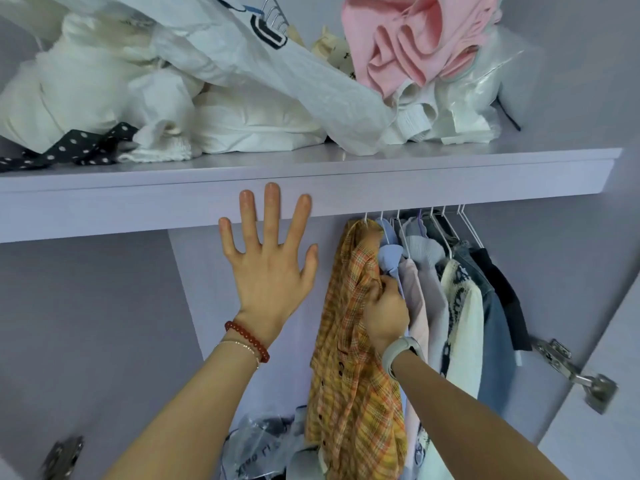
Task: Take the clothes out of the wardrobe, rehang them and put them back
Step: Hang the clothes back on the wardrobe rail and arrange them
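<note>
An orange and yellow plaid shirt [353, 382] hangs at the left end of a row of clothes on white hangers [440, 230] under the wardrobe shelf. My right hand [384, 313] grips the shirt's fabric near its collar, beside a light blue shirt [389, 258]. My left hand [266, 261] is raised with fingers spread and straight, its fingertips in front of the shelf's front edge [173, 206]; it holds nothing. Pale pink, cream patterned, denim and dark garments [485, 306] hang to the right of the plaid shirt.
The shelf above carries a pile of white clothes [214, 98], a pink garment [412, 46], clear plastic bags [485, 88] and a black dotted strap [69, 147]. Plastic-wrapped items [259, 441] lie at the wardrobe bottom. Metal door hinges [581, 372] show at right and lower left.
</note>
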`<state>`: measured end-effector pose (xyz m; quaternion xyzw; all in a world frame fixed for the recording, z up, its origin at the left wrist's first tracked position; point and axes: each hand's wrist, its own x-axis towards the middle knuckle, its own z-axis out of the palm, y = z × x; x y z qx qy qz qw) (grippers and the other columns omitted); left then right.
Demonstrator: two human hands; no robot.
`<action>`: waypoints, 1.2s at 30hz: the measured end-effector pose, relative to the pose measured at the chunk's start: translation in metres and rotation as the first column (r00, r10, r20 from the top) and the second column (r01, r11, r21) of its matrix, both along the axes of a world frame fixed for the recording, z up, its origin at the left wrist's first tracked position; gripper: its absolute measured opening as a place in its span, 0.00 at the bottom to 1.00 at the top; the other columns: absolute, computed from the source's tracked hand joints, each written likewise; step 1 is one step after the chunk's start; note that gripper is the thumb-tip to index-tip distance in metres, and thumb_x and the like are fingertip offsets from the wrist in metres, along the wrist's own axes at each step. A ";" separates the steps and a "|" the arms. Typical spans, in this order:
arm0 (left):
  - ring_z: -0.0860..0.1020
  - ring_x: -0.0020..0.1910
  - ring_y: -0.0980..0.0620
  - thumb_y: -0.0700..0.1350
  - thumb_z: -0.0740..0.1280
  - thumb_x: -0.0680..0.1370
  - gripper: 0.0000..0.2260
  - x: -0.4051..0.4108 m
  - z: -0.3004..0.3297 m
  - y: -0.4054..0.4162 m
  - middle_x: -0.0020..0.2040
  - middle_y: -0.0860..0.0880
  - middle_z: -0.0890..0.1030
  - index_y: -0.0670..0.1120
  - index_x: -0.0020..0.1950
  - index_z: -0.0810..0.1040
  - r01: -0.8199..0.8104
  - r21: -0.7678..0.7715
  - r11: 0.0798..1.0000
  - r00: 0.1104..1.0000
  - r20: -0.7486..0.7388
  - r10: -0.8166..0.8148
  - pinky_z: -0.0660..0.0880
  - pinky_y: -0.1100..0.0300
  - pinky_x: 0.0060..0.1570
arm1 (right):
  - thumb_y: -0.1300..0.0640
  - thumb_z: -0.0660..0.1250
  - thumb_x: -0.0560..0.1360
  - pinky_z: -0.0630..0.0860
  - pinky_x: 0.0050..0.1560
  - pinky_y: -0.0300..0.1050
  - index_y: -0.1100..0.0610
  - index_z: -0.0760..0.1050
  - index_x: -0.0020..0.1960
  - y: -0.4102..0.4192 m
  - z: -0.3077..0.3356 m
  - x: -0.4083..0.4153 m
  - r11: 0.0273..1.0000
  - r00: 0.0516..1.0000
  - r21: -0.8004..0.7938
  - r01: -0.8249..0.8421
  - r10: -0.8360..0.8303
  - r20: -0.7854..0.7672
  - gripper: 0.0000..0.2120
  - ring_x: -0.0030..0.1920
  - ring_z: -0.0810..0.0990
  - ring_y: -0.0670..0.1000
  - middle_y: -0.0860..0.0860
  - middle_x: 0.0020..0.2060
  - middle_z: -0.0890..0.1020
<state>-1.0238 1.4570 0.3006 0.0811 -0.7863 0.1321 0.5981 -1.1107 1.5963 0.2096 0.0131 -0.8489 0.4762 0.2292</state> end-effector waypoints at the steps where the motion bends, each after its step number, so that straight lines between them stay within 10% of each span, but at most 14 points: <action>1: 0.52 0.72 0.38 0.56 0.61 0.75 0.30 0.001 0.000 0.001 0.73 0.44 0.53 0.52 0.75 0.54 0.022 0.009 1.000 1.000 0.001 -0.022 0.45 0.40 0.68 | 0.57 0.56 0.79 0.74 0.46 0.52 0.63 0.69 0.63 0.003 0.001 0.005 0.999 0.999 0.013 -0.031 0.032 -0.027 0.15 0.52 0.76 0.61 0.61 0.52 0.78; 10: 0.58 0.72 0.35 0.47 0.61 0.72 0.25 0.021 -0.091 0.039 0.73 0.37 0.62 0.47 0.70 0.67 0.275 0.337 0.901 0.894 0.254 -0.368 0.54 0.34 0.65 | 0.63 0.59 0.74 0.70 0.60 0.52 0.66 0.71 0.63 0.060 -0.027 0.085 0.955 0.956 0.295 -0.017 0.102 -0.274 0.18 0.58 0.74 0.61 0.61 0.56 0.76; 22: 0.72 0.64 0.39 0.40 0.70 0.71 0.18 0.110 -0.200 0.195 0.63 0.39 0.74 0.41 0.61 0.77 0.534 0.536 0.655 0.175 0.687 -0.705 0.68 0.42 0.61 | 0.62 0.62 0.75 0.64 0.67 0.58 0.61 0.70 0.65 0.218 -0.136 0.287 0.807 0.884 0.499 0.315 -0.441 0.155 0.18 0.66 0.69 0.59 0.58 0.62 0.75; 28: 0.78 0.54 0.41 0.38 0.71 0.69 0.15 0.224 -0.229 0.318 0.54 0.39 0.80 0.38 0.56 0.79 0.743 0.539 0.398 -0.150 0.713 -0.685 0.73 0.42 0.55 | 0.64 0.64 0.68 0.74 0.53 0.56 0.61 0.79 0.50 0.288 -0.166 0.479 0.609 0.601 0.493 0.622 -0.774 0.198 0.11 0.51 0.79 0.60 0.56 0.47 0.82; 36: 0.81 0.44 0.44 0.39 0.74 0.66 0.14 0.471 -0.268 0.466 0.46 0.44 0.82 0.40 0.50 0.81 0.830 0.546 -0.114 -0.550 0.768 -0.329 0.75 0.46 0.49 | 0.66 0.66 0.71 0.72 0.56 0.55 0.61 0.78 0.53 0.315 -0.216 0.768 0.205 0.006 0.482 0.852 -0.924 0.382 0.11 0.55 0.78 0.59 0.56 0.51 0.81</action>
